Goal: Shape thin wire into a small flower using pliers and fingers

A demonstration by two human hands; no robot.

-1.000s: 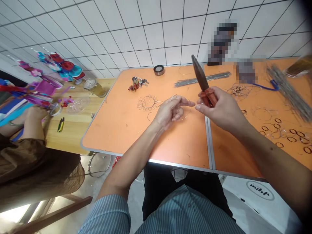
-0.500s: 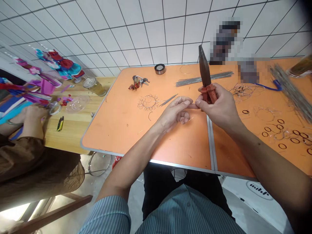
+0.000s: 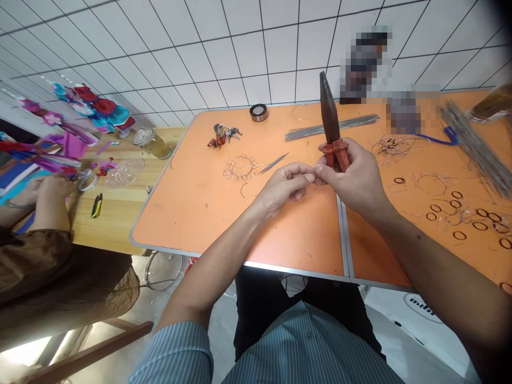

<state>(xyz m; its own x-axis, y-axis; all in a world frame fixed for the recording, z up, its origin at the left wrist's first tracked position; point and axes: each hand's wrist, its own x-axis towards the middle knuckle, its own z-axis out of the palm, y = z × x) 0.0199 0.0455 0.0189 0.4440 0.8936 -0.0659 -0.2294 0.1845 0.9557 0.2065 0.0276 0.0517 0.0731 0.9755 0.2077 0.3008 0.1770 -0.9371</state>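
Observation:
Upright in my right hand (image 3: 362, 178) are pliers (image 3: 330, 112) with red handles, their dark jaws pointing toward the wall. My left hand (image 3: 286, 186) is closed in a pinch, its fingertips meeting my right thumb and forefinger. A fine wire (image 3: 309, 195) shows faintly below the fingertips; most of it is hidden by the fingers. Left of my hands lies a wire ring with looped petals (image 3: 240, 179), and beside it a small bundle of short wires (image 3: 274, 164).
Straight wires (image 3: 332, 127) lie behind the pliers, and a tape roll (image 3: 258, 118) and keys (image 3: 229, 133) farther left. Dark small rings (image 3: 460, 235) and a thick wire bundle (image 3: 476, 146) lie right. Another person's hands (image 3: 52, 194) are at the wooden table (image 3: 116, 229).
My left fingers have curled in and moved closer to my right fingertips. The pliers stay in my right hand. The whole view has shifted slightly.

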